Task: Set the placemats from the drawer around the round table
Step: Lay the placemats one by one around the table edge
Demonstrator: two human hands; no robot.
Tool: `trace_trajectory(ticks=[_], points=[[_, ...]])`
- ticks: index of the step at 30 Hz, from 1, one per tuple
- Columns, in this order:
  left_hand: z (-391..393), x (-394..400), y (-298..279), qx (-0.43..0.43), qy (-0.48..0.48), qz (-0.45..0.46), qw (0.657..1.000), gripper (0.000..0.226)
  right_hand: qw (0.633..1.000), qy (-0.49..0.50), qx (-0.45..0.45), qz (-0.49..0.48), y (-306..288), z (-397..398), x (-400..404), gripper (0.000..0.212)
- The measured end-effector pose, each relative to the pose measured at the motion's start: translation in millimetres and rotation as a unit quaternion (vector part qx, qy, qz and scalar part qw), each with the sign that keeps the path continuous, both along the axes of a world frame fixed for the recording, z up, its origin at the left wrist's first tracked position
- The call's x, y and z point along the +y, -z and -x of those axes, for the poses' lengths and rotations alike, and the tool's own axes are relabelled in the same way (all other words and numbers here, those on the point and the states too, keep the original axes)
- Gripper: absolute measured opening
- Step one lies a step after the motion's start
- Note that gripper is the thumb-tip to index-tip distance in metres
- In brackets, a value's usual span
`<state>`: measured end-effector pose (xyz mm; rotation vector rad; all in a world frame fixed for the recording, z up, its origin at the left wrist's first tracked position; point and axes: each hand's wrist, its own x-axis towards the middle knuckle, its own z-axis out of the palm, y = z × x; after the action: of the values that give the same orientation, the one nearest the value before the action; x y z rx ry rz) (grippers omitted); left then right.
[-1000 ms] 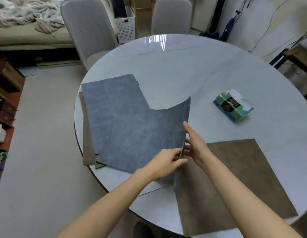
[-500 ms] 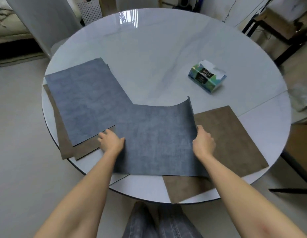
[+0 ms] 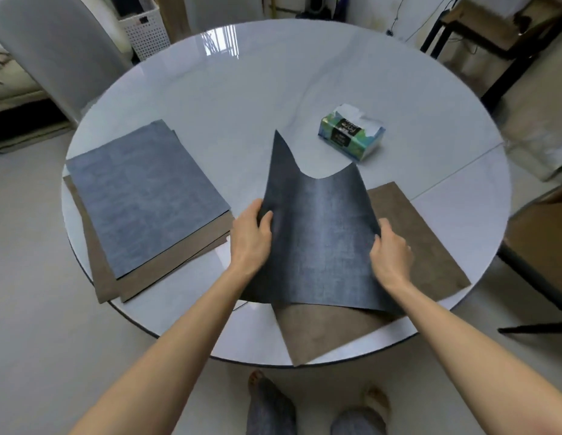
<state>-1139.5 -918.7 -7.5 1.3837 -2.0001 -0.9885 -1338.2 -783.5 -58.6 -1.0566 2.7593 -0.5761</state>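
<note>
Feet: the person's legs and feet [image 3: 317,406] stand on the floor at the near rim of the desk.
Brown placemat: a brown placemat [image 3: 427,243] lies flat on the round desk [image 3: 273,89] at its near edge, one corner past the rim.
Blue placemat: a blue placemat [image 3: 320,240] is held over the brown one, its sides curled up into a trough and its far corners raised.
Left hand: the left hand [image 3: 249,237] has its fingers closed on the blue placemat's left edge, thumb on top.
Right hand: the right hand [image 3: 391,252] has its fingers closed on the right edge.
Stack: at the desk's left edge lies a stack [image 3: 141,202], a blue mat on top of brown ones.
Tissue box: a tissue box [image 3: 351,136] sits just beyond the held mat, apart from it.
Chair: a grey chair [image 3: 50,48] stands at the far left.
</note>
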Motion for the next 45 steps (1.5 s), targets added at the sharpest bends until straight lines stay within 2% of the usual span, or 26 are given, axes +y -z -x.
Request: trace_trajectory(ticks=[2, 5, 8, 11, 18, 23, 28, 32, 35, 40, 45], points=[[40, 23, -16, 0.063, 0.029, 0.011, 0.998, 0.017, 0.999, 0.014, -0.002, 0.028, -9, 25, 17, 0.022], [113, 63, -30, 0.102, 0.071, 0.017, 0.992, 0.016, 0.999, 0.026, -0.003, 0.044, -25, 76, 55, 0.017], [194, 112, -33, 0.117, 0.095, 0.001, 0.989, 0.013, 0.997, 0.039, 0.024, 0.054, -38, 142, 107, 0.012], [271, 157, -41, 0.143, 0.069, -0.019, 0.987, 0.019, 0.995, 0.047, 0.048, 0.068, -55, 211, 157, 0.010], [401, 210, -58, 0.136, 0.058, -0.007, 0.989, 0.017, 0.994, -0.013, 0.076, 0.077, -84, 342, 201, 0.024], [457, 197, -48, 0.153, 0.008, -0.052, 0.987, 0.016, 0.990, -0.068, 0.116, 0.036, -89, 405, 170, 0.024], [512, 141, -20, 0.239, -0.137, -0.153, 0.949, 0.014, 0.978, -0.163, 0.132, -0.001, -84, 475, 94, 0.031], [564, 124, -3, 0.227, -0.133, -0.237, 0.935, 0.009, 0.963, -0.231, 0.112, -0.078, -76, 517, 27, 0.021], [590, 116, -2, 0.243, -0.157, -0.288, 0.913, 0.011, 0.943, -0.289, 0.099, -0.134, -73, 543, -15, 0.020], [581, 95, -3, 0.297, -0.284, -0.281, 0.867, 0.019, 0.934, -0.324, 0.094, -0.117, -66, 562, -86, 0.019], [570, 75, 20, 0.286, -0.444, -0.262, 0.808, 0.024, 0.912, -0.383, 0.055, -0.135, -39, 543, -147, 0.023]])
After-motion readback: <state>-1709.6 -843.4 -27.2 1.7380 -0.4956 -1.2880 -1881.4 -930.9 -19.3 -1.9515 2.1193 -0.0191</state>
